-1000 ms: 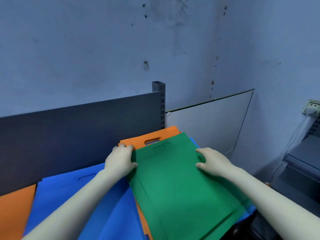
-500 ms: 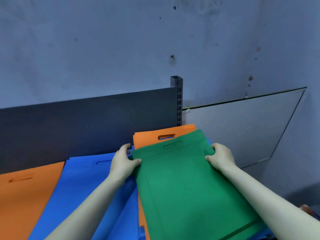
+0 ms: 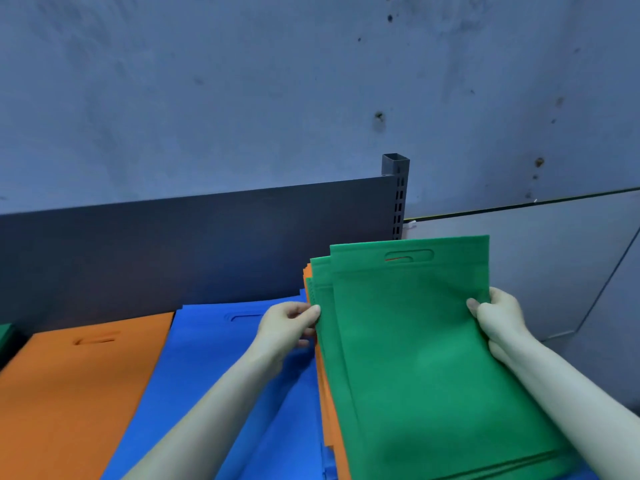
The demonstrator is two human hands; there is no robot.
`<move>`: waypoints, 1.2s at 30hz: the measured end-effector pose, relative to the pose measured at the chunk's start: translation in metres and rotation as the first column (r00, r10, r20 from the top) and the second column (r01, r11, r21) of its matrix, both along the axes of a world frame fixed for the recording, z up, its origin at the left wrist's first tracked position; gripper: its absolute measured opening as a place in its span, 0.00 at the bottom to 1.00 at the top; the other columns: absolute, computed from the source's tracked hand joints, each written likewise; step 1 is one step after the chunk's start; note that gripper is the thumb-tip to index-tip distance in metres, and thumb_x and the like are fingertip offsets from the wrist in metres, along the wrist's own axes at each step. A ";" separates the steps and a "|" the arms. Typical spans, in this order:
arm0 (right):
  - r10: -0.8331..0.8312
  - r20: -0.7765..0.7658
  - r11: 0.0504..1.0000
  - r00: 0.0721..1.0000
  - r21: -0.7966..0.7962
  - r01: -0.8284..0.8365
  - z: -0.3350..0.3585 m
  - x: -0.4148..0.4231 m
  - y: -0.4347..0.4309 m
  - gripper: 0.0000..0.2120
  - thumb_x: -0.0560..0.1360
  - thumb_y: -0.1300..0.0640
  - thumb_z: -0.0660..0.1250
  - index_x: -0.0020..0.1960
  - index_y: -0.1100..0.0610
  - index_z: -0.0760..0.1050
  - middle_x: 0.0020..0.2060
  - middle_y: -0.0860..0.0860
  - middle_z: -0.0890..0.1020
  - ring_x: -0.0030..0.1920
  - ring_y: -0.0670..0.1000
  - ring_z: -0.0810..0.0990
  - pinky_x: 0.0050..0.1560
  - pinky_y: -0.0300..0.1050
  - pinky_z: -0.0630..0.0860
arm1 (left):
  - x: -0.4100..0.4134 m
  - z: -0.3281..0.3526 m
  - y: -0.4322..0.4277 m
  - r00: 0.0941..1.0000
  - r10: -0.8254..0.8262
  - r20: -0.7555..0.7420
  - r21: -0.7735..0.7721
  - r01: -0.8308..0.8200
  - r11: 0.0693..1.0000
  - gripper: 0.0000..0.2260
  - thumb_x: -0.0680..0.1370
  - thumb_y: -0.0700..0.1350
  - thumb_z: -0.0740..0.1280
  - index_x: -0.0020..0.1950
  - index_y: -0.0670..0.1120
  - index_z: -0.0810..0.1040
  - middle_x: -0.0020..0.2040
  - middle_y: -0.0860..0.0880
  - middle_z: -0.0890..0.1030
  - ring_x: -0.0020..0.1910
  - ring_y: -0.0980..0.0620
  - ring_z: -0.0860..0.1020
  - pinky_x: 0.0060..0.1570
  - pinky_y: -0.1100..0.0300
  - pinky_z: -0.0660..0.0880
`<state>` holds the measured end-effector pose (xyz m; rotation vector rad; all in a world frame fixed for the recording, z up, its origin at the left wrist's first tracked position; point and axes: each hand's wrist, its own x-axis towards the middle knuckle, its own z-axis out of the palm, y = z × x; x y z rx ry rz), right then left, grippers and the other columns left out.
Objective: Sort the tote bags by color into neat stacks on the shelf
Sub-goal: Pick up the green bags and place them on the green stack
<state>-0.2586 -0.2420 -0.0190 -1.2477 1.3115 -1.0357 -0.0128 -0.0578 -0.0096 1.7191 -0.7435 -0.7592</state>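
Note:
A green tote bag (image 3: 426,344) with a cut-out handle is tilted up off the mixed pile at the right of the shelf. My right hand (image 3: 498,320) grips its right edge, thumb on top. My left hand (image 3: 287,327) pinches the left edges of the green bags, where a second green bag (image 3: 320,275) shows just behind the first. Orange bags (image 3: 329,410) lie under them. Left of the pile a blue stack (image 3: 221,368) lies flat, then an orange stack (image 3: 79,386).
The shelf's dark back panel (image 3: 173,247) runs behind the stacks and ends at a slotted upright post (image 3: 398,199). A glass pane (image 3: 540,258) leans against the blue wall to the right. A green corner (image 3: 5,336) peeks in at the far left.
Both hands have lifted the green bags' top edge up off the pile and squared them, the left hand now pinching the edges. The view has swung left, showing more of the orange stack.

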 end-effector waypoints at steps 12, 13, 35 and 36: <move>-0.088 0.115 0.995 0.989 0.050 0.083 0.015 0.014 0.026 0.13 0.75 0.74 0.61 0.58 0.65 0.75 0.48 0.59 0.80 0.44 0.58 0.79 0.48 0.51 0.76 | -0.016 0.011 -0.006 0.977 -0.204 0.068 -0.196 0.214 0.957 0.07 0.80 0.51 0.62 0.57 0.57 0.76 0.53 0.58 0.82 0.52 0.59 0.80 0.51 0.60 0.76; -0.079 0.108 0.997 0.991 0.031 0.076 0.016 0.014 0.027 0.14 0.75 0.74 0.61 0.58 0.65 0.75 0.48 0.59 0.80 0.43 0.57 0.79 0.47 0.51 0.77 | -0.017 0.007 -0.004 0.969 -0.245 0.044 -0.178 0.249 0.952 0.10 0.78 0.49 0.66 0.58 0.58 0.75 0.54 0.59 0.81 0.53 0.60 0.80 0.53 0.60 0.77; 0.252 -0.612 0.957 0.750 0.041 -0.288 0.005 0.021 0.038 0.08 0.70 0.61 0.68 0.48 0.59 0.80 0.35 0.53 0.80 0.32 0.52 0.76 0.36 0.46 0.77 | 0.043 -0.029 -0.005 0.969 0.143 0.201 0.117 -0.168 0.979 0.07 0.75 0.34 0.64 0.50 0.43 0.73 0.45 0.45 0.78 0.43 0.46 0.77 0.40 0.55 0.73; 0.232 -0.616 0.959 0.753 0.013 -0.284 0.006 0.022 0.038 0.05 0.69 0.61 0.69 0.45 0.58 0.81 0.33 0.52 0.79 0.33 0.51 0.76 0.36 0.45 0.75 | 0.042 -0.029 -0.004 0.970 0.147 0.192 0.110 -0.170 0.979 0.05 0.75 0.34 0.65 0.49 0.42 0.73 0.45 0.45 0.78 0.43 0.46 0.77 0.39 0.55 0.73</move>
